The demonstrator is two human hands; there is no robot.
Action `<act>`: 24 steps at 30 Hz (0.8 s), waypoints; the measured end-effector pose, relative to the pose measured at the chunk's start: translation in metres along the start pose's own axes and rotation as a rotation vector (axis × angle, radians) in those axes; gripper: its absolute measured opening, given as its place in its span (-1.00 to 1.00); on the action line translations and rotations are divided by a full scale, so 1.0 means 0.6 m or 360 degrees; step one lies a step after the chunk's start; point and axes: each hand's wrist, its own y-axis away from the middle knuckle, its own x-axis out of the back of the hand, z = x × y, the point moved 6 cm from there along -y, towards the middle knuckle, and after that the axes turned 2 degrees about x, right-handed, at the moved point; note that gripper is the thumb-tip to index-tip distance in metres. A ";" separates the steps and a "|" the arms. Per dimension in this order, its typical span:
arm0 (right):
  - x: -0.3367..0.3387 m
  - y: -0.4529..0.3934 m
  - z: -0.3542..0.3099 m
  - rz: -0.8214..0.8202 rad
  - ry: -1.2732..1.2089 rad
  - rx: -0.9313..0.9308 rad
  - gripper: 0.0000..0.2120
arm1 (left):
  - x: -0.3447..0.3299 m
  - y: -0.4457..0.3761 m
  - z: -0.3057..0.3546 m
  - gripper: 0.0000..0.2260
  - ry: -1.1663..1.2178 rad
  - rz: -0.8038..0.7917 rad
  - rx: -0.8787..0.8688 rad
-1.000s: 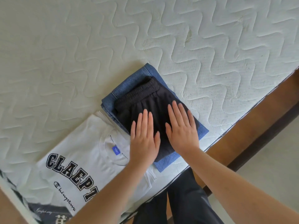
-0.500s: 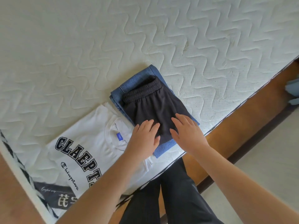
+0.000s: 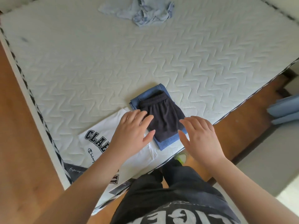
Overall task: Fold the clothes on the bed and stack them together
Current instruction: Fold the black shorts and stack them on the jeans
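Two folded garments stacked: black shorts (image 3: 163,117) (elastic waistband) atop jeans (image 3: 149,94).

Bright even daylight, soft shadows, slight blur (wide-angle edge distortion)

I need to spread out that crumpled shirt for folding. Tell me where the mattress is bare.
Bare: the wide quilted stretch of mattress between the crumpled light blue shirt at the far side and the folded stack of black shorts on jeans. Crowded: the near edge, with that stack, the white T-shirt and both hands.
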 end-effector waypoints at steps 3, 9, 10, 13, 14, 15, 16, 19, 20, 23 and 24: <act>0.038 0.015 -0.024 0.0048 0.0005 0.0060 -0.71 | 0.047 0.030 0.026 -0.57 -0.0001 0.0033 0.0009; 0.077 0.066 -0.034 0.0127 -0.0006 0.0173 -0.72 | 0.086 0.093 0.081 -0.54 -0.0056 0.0015 0.0119; 0.079 0.076 -0.034 0.0124 -0.0012 0.0199 -0.71 | 0.088 0.104 0.093 -0.54 -0.0053 0.0013 0.0142; 0.088 0.107 -0.034 0.0083 -0.0066 0.0249 -0.71 | 0.093 0.136 0.131 -0.56 -0.0046 -0.0018 0.0228; 0.091 0.117 -0.033 0.0081 -0.0082 0.0260 -0.71 | 0.094 0.148 0.142 -0.56 -0.0043 -0.0028 0.0255; 0.094 0.126 -0.032 0.0078 -0.0094 0.0273 -0.70 | 0.096 0.161 0.153 -0.56 -0.0042 -0.0029 0.0285; 0.095 0.135 -0.034 0.0073 -0.0101 0.0292 -0.70 | 0.099 0.175 0.163 -0.56 -0.0041 -0.0025 0.0316; 0.094 0.155 -0.048 0.0073 -0.0123 0.0380 -0.71 | 0.108 0.217 0.180 -0.59 -0.0062 0.0039 0.0389; 0.094 0.159 -0.056 0.0070 -0.0137 0.0415 -0.69 | 0.109 0.232 0.181 -0.60 -0.0074 0.0056 0.0422; 0.093 0.166 -0.094 0.0046 -0.0174 0.0532 -0.62 | 0.110 0.281 0.175 -0.59 -0.0127 0.0097 0.0558; 0.092 0.167 -0.109 0.0037 -0.0191 0.0571 -0.62 | 0.109 0.298 0.171 -0.58 -0.0150 0.0096 0.0605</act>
